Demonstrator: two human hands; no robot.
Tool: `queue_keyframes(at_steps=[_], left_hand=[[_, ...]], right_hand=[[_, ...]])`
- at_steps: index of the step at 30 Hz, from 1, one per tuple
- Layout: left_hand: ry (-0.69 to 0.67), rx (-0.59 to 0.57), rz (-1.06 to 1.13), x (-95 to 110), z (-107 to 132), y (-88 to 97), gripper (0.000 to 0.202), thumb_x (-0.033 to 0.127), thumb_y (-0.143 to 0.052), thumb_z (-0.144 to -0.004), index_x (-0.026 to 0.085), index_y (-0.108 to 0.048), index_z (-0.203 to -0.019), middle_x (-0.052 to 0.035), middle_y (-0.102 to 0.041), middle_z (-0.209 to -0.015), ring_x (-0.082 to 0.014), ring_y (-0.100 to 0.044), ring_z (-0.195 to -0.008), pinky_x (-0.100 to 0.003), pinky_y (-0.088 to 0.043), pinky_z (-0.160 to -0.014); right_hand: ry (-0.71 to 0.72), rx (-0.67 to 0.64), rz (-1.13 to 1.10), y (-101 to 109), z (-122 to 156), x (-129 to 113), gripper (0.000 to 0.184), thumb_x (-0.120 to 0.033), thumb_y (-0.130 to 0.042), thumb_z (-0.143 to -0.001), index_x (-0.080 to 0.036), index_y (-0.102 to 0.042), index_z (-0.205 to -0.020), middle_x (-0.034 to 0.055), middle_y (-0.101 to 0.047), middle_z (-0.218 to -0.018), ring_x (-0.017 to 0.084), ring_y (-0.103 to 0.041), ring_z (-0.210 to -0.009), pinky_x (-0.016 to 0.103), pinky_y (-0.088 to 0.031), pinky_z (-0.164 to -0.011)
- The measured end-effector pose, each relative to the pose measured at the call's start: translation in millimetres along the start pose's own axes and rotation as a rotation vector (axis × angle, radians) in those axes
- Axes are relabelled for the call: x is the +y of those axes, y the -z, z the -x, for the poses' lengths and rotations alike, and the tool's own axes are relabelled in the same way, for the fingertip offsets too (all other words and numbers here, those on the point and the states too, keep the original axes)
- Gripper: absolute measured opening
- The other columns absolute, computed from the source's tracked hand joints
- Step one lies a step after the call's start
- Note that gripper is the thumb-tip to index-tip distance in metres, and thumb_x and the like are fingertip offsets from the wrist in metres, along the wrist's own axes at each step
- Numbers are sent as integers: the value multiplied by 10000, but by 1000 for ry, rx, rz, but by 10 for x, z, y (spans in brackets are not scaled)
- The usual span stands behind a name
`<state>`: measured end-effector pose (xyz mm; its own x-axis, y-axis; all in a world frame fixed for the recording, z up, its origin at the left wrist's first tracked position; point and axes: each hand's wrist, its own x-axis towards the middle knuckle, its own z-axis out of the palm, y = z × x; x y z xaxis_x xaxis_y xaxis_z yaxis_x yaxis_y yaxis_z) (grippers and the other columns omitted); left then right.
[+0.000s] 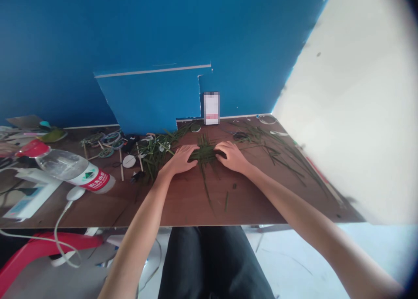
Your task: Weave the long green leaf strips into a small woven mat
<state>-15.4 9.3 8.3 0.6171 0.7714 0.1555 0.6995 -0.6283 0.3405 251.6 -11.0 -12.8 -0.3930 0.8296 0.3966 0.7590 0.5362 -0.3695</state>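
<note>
A small woven mat of green leaf strips [206, 154] lies on the brown tabletop in front of me, with loose strip ends sticking out at its top and bottom. My left hand [183, 158] holds its left side, fingers on top and thumb at the near edge. On the right side, my right hand [231, 156] grips it the same way, fingers curled in. The fingertips partly cover the mat's edges. Close by my left hand is a heap of loose green leaf strips [153, 157]. More long strips [281, 157] are scattered beyond my right hand.
A plastic water bottle [70, 166] with a red cap leans over a white power strip [34, 194] and a cable at left. Several wire coils [111, 137] lie behind. A phone-like device [211, 108] stands against the blue wall. Part of another person's hand [8, 149] shows at far left.
</note>
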Motion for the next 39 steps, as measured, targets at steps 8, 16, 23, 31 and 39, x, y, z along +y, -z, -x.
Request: queue_keyframes(at_steps=[8,16,23,31,39], left_hand=[[-1,-6,-21,22,4,6,623,463,-581,-852,284,-408,-1423,-77,-449,-1477,-319,-379,-1379,-526,-307,-1135],[-22,3,-39,8,-9,-6,627,441,-596,-844,279,-412,-1421,-74,-469,-1462,-312,-395,-1363,-513,-327,-1120],[-32,8,-19,-19,-23,-18,632,438,-613,-831,272,-428,-1412,-77,-479,-1453,-321,-386,-1363,-515,-321,-1122],[-52,-6,-38,-41,-36,-19,643,435,-616,-832,262,-425,-1421,-84,-483,-1448,-317,-379,-1363,-507,-319,-1123],[-57,-16,-47,-57,-49,-32,637,422,-621,-828,269,-429,-1416,-79,-484,-1443,-311,-374,-1360,-498,-312,-1124]], right_hand=[[-2,-44,3,14,6,-50,587,-316,-545,-885,-228,-392,-1444,102,-633,-1289,304,-453,-1282,496,-346,-1001],[35,-74,-8,7,8,-38,609,-337,-548,-891,-224,-374,-1463,101,-640,-1282,295,-440,-1297,490,-345,-1014],[56,-110,-17,4,5,-25,660,-386,-556,-894,-232,-326,-1492,114,-622,-1307,307,-418,-1314,510,-343,-1025],[21,-92,20,-20,-6,-23,735,-465,-504,-924,-219,-194,-1543,130,-544,-1406,336,-402,-1321,535,-339,-1023],[60,-128,43,-51,-10,-6,817,-540,-487,-914,-208,-122,-1565,132,-530,-1423,367,-371,-1342,551,-323,-1032]])
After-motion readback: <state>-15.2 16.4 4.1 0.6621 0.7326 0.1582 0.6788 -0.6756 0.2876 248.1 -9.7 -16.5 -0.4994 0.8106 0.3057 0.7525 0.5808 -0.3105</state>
